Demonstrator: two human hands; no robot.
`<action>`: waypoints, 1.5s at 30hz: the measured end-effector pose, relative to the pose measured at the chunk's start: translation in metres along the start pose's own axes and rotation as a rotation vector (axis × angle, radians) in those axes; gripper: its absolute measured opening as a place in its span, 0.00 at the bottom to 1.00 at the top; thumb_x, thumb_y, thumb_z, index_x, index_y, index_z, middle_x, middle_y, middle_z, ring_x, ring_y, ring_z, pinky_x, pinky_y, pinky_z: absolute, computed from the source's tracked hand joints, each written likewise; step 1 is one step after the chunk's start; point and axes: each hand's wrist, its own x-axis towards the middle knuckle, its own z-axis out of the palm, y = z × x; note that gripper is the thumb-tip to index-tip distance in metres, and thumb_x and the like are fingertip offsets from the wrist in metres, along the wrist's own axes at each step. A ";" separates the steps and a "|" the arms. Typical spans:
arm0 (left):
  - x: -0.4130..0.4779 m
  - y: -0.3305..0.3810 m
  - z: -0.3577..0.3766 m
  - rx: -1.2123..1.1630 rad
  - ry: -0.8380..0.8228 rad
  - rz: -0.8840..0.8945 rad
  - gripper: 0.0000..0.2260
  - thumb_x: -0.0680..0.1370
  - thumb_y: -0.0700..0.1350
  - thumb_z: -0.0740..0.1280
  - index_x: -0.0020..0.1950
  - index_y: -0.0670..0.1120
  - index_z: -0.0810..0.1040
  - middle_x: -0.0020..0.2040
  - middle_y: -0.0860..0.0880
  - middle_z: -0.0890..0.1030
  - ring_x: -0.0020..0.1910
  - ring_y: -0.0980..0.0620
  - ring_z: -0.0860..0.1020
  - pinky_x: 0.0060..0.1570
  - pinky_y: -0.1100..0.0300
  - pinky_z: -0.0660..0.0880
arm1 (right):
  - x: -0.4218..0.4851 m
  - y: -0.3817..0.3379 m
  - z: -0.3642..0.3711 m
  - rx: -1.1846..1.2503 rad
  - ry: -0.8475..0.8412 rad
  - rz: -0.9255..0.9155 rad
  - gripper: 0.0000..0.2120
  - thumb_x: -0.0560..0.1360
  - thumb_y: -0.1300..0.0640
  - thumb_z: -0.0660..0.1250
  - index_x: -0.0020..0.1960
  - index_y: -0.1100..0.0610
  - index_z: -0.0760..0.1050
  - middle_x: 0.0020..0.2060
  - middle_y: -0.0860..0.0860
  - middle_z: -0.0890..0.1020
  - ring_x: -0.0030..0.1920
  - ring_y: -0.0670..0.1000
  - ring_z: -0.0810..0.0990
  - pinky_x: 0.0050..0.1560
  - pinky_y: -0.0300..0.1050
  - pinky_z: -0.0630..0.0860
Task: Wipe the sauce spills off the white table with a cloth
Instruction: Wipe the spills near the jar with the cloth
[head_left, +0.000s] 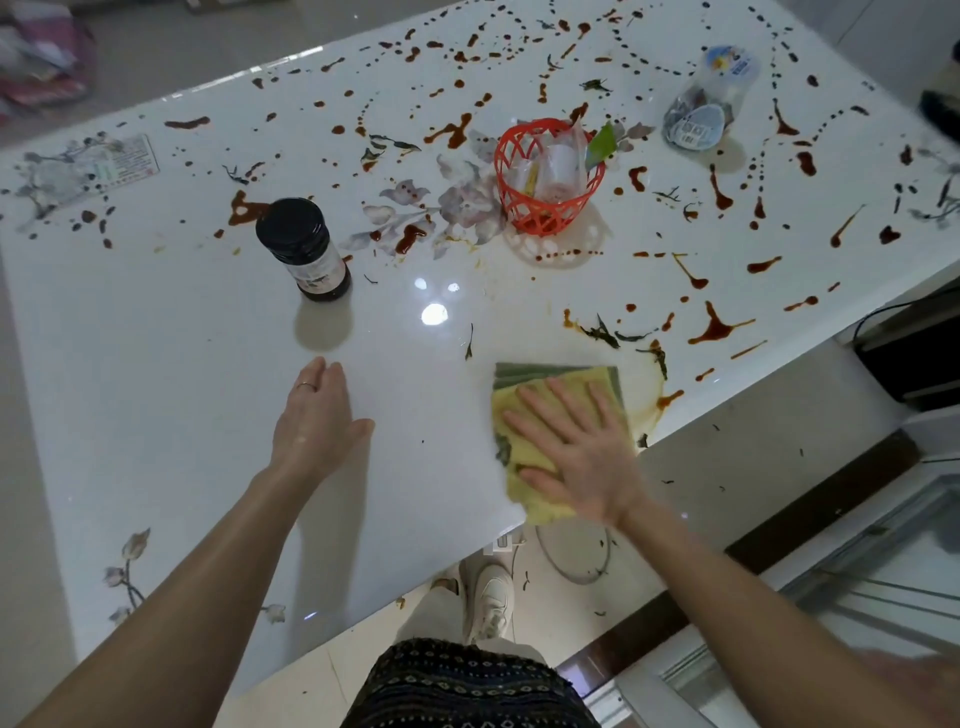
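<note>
Two bare hands are reaching over the white table (208, 338); the right hand (576, 457) is pressing flat on a folded yellow-green cloth (524, 452), fingers straight and spread; the left hand (317, 421) is lying open low over bare tabletop, fingers together, thumb out; the cloth is sitting at the near right edge, long axis running away from the person; brown sauce spills (717, 327) are dotting the glossy top around a dark-lidded jar (306, 249) and an orange basket (545, 176); pale floor tiles are showing below.
</note>
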 end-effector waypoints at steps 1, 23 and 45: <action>0.000 0.000 0.000 -0.002 0.001 -0.003 0.32 0.74 0.45 0.70 0.72 0.41 0.58 0.77 0.46 0.51 0.75 0.46 0.55 0.67 0.48 0.63 | 0.003 0.019 -0.002 -0.009 -0.025 0.025 0.32 0.80 0.31 0.45 0.80 0.44 0.57 0.79 0.50 0.61 0.78 0.59 0.59 0.73 0.68 0.57; 0.003 0.010 0.001 0.111 0.036 -0.004 0.32 0.75 0.49 0.69 0.72 0.39 0.58 0.76 0.40 0.55 0.75 0.43 0.53 0.71 0.54 0.57 | 0.131 -0.048 0.000 0.110 -0.096 0.315 0.33 0.76 0.36 0.52 0.77 0.48 0.65 0.77 0.48 0.64 0.78 0.60 0.59 0.74 0.68 0.46; 0.004 0.007 -0.010 0.175 -0.010 0.052 0.33 0.77 0.56 0.63 0.74 0.43 0.53 0.77 0.43 0.51 0.76 0.45 0.50 0.69 0.57 0.61 | 0.293 -0.043 -0.024 0.362 -0.332 -0.041 0.44 0.69 0.71 0.59 0.79 0.44 0.52 0.78 0.48 0.60 0.80 0.46 0.43 0.77 0.62 0.36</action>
